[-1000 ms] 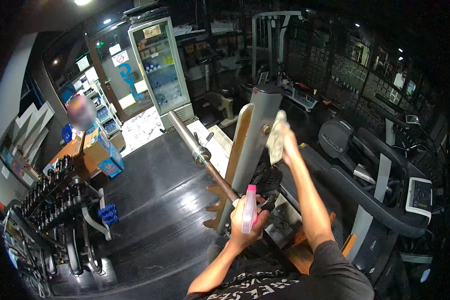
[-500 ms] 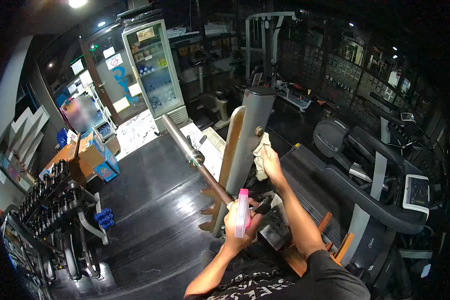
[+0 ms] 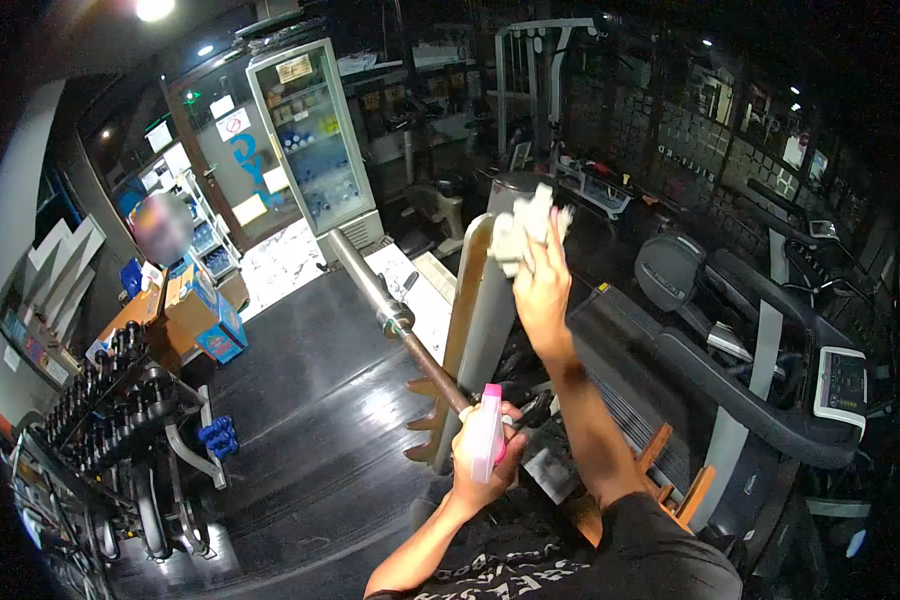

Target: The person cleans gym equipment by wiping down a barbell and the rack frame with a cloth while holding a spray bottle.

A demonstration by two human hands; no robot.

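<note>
My left hand (image 3: 468, 462) is wrapped round a spray bottle (image 3: 488, 438) with a pink and whitish spray head, seen from above. Under my right hand (image 3: 543, 295) is a pale, crumpled cloth (image 3: 522, 238), its folds slightly blurred. The cloth lies against the upper part of a thick grey upright post (image 3: 492, 310), near its dark top cap. A tan, worn strip with hook-like notches runs down the post's left side. Just beyond my left hand a barbell (image 3: 372, 290) slants away, bright sleeve outward.
A dumbbell rack (image 3: 195, 435) with several dumbbells and blue weights stands at left. Cardboard boxes (image 3: 192, 308) sit behind it, near a glass-door fridge (image 3: 315, 150). A treadmill (image 3: 750, 400) is close on the right, with an elliptical machine (image 3: 670, 275) behind.
My right hand has moved up the post with the cloth, from its right side to near the top. My left hand keeps the spray bottle in about the same place.
</note>
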